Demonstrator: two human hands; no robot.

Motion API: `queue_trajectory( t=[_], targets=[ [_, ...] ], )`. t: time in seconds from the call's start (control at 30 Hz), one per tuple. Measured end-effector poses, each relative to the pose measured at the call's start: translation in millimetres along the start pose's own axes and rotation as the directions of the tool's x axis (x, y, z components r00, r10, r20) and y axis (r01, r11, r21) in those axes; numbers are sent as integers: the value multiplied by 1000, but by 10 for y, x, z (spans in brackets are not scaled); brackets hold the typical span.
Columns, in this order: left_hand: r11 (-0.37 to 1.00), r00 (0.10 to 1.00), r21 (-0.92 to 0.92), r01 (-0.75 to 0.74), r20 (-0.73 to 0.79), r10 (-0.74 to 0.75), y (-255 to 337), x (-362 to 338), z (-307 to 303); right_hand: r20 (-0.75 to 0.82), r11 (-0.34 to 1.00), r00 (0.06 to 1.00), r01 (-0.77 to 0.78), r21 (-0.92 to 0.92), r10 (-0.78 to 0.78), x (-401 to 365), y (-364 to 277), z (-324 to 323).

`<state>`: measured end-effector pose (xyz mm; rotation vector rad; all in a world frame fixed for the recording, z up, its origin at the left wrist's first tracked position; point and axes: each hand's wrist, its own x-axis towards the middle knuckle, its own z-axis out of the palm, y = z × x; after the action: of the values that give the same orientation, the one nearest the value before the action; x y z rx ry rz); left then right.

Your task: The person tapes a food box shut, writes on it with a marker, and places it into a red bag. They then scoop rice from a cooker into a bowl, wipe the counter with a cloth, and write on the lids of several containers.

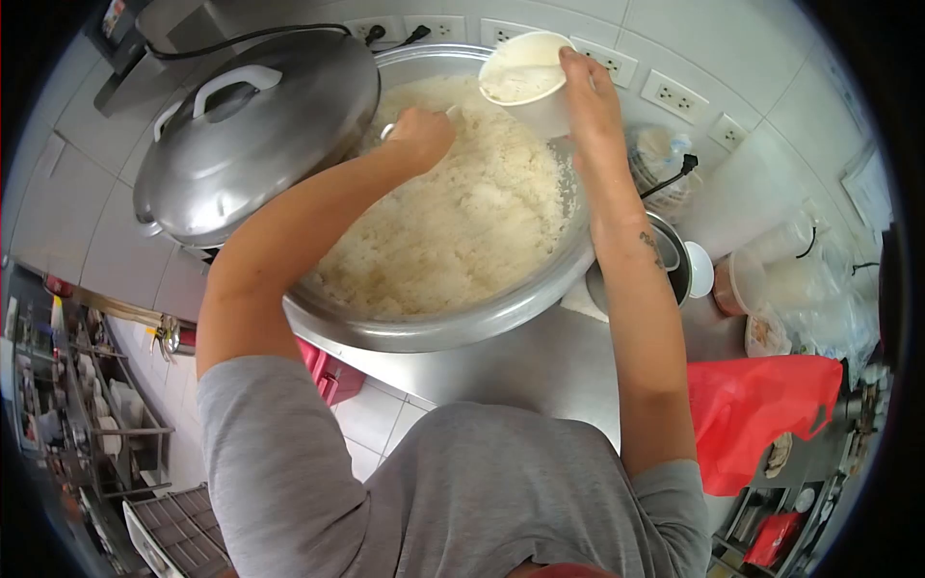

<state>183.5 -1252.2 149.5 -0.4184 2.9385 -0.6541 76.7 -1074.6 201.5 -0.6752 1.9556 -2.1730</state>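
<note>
A very large metal pot [453, 337] is filled with white rice [462, 212]. Over the rice at the back left, my left hand [422, 138] is closed around a pale utensil [388, 131], mostly hidden by the fingers. My right hand [593, 101] grips the rim of a white tub [540, 108] above the pot's back right edge, thumb side at the rim. The tub is tilted, with some white rice inside. A big domed metal lid [255, 135] with a light handle leans over the pot's left side.
Wall outlets [674, 94] with plugs line the back. Right of the pot stand a small metal pot [677, 252], a plastic container [740, 281] and clear bags [814, 308]. A red bag [756, 409] hangs at the counter's right edge. Shelving [106, 414] is at the lower left.
</note>
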Motion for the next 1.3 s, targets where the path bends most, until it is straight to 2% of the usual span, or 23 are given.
queue_trajectory(
  t=[0.07, 0.27, 0.3, 0.57, 0.67, 0.77, 0.87, 0.93, 1.0, 1.07, 1.17, 1.27, 1.3],
  targets=[
    [994, 999, -103, 30, 22, -28, 42, -183, -181, 30, 997, 999, -17, 72, 14, -19, -56, 55],
    [972, 993, -229, -61, -114, 35, 25, -165, -13, 88, 982, 994, -80, 172, 65, -10, -95, 87],
    [968, 994, -240, -70, -93, 49, 43, -175, -30, 130, 991, 988, -91, 102, 78, -8, -113, 76],
    [945, 979, -261, -199, -6, 204, 315, -371, -328, 139, 989, 988, -83, 120, 66, -57, -131, 51],
    [872, 950, -424, -245, 72, 302, 552, -635, -397, 133, 990, 989, -80, 119, 64, -80, -122, 20],
    [859, 917, -411, -304, 117, 381, 625, -950, -465, 133, 988, 989, -86, 131, 68, -69, -143, 6],
    [880, 874, -314, -357, 220, 434, 458, -1058, -766, 133, 988, 989, -79, 130, 61, -113, -181, -33],
    [933, 947, -223, -282, 89, 308, 293, -849, -769, 124, 984, 991, -74, 159, 55, -147, -218, -12],
    [954, 966, -146, -260, -43, 256, 144, -458, -669, 111, 986, 991, -93, 142, 77, -174, -222, -16],
    [936, 946, -142, -322, -81, 313, 259, -194, -607, 123, 986, 990, -91, 137, 74, -167, -217, -25],
    [857, 869, -149, -494, -59, 491, 660, -289, -651, 162, 988, 985, -77, 131, 55, -142, -204, -33],
    [826, 828, -170, -538, 79, 556, 589, -657, -725, 134, 989, 989, -84, 123, 68, -146, -189, -31],
    [851, 856, -160, -501, 58, 514, 503, -693, -754, 123, 989, 990, -87, 118, 72, -135, -173, -28]
  ],
)
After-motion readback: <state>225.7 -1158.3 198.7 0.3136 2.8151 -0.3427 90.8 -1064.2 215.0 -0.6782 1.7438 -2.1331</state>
